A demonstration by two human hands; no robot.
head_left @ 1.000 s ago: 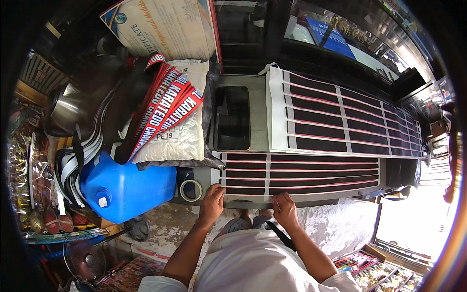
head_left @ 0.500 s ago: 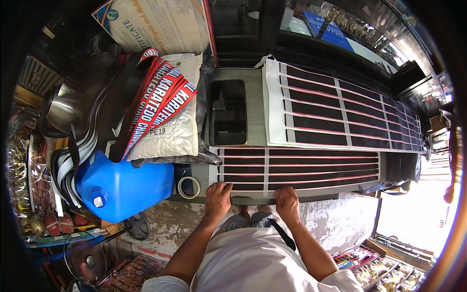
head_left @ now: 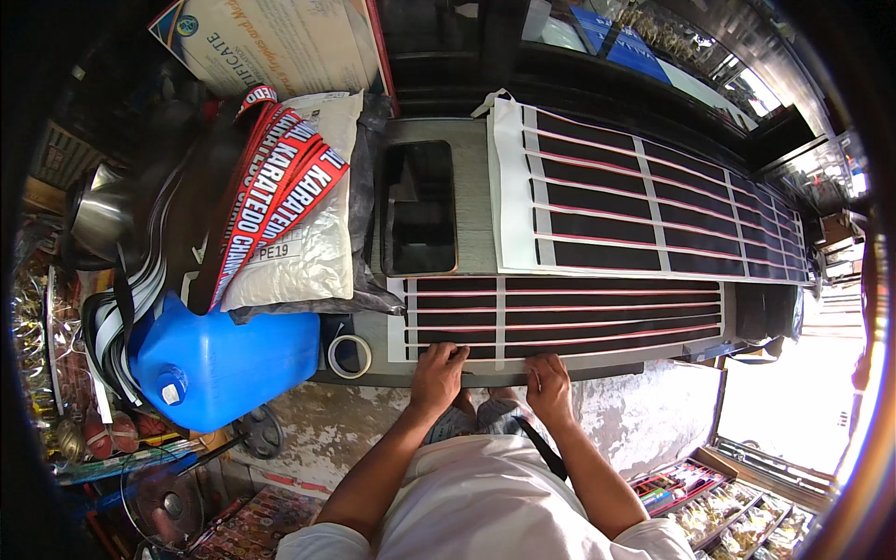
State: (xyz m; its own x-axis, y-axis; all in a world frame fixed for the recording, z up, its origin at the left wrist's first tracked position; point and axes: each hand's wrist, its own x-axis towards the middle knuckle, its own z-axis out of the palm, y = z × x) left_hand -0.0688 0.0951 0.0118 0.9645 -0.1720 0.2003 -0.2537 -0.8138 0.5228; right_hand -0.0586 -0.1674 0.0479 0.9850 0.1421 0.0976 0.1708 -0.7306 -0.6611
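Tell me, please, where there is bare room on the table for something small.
A narrow grey strip shows between the dark rectangle and the upper striped sheet; a second patch lies between the tape roll and lower striped sheet. The left is crowded with the blue jug and pale package.

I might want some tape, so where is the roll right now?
In the head view, the pale tape roll lies left of centre on the grey table, between the blue jug and the left hand.

Beside my grey desk (head_left: 473, 210) I see a pale floor (head_left: 616, 420), worn and patchy; dark-framed glass (head_left: 644, 61) stands beyond the far edge, and white daylight (head_left: 775, 411) glares in from my right.
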